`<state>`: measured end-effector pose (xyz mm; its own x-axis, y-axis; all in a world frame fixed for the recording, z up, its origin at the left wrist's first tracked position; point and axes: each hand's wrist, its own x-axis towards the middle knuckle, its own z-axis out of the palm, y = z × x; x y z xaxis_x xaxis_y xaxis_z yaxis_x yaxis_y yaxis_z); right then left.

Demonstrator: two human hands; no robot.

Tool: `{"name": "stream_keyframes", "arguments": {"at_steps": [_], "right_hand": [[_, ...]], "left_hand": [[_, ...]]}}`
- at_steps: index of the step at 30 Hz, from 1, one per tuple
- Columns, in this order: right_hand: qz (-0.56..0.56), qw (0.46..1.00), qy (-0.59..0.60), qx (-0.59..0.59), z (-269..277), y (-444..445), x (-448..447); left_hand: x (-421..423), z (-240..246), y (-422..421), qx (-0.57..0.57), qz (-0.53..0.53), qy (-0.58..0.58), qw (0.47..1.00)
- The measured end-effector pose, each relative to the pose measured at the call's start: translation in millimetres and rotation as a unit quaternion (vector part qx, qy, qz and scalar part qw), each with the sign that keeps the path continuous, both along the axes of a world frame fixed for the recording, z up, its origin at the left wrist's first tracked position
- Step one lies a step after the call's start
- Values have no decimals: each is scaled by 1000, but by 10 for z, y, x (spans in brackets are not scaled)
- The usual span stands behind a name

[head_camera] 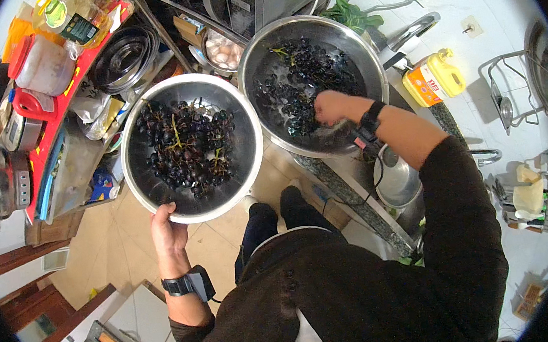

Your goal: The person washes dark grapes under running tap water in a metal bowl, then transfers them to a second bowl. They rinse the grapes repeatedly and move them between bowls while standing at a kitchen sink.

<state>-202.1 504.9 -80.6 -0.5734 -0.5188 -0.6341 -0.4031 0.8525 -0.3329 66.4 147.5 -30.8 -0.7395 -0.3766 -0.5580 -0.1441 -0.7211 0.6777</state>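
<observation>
My left hand (169, 230) grips the near rim of a stainless steel bowl (253, 173), thumb over the edge. Dark grapes (188, 152) on yellow-green stems lie inside that bowl, which is held out over the floor. To its right, a larger steel basin (319, 148) stands at the counter, holding water and more dark grape bunches (328, 67). My right hand (334, 107) reaches into this basin with fingers curled down at the grapes. Its fingertips are hidden, so whether it holds any is unclear. Both wrists wear black straps with small devices.
A yellow jug (433, 78) stands beside a faucet (413, 29) behind the basin. Nearer me, a metal pan (397, 179) sits by the granite counter edge (356, 197). At left, a red-covered shelf (52, 128) carries jars and an oil bottle (74, 22). A cable hangs from my right wrist.
</observation>
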Motion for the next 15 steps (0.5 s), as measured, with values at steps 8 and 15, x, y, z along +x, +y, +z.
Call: {"name": "stream_keyframes", "arguments": {"at_steps": [8,15], "right_hand": [[-92,982,0,-165,1210,228,-102],[-188,954,-46,-230,1606,214,-51]], "left_hand": [[-58,-49,-45,23,-11,22,999],[-165,4,-17,19,-36,28,999]]}}
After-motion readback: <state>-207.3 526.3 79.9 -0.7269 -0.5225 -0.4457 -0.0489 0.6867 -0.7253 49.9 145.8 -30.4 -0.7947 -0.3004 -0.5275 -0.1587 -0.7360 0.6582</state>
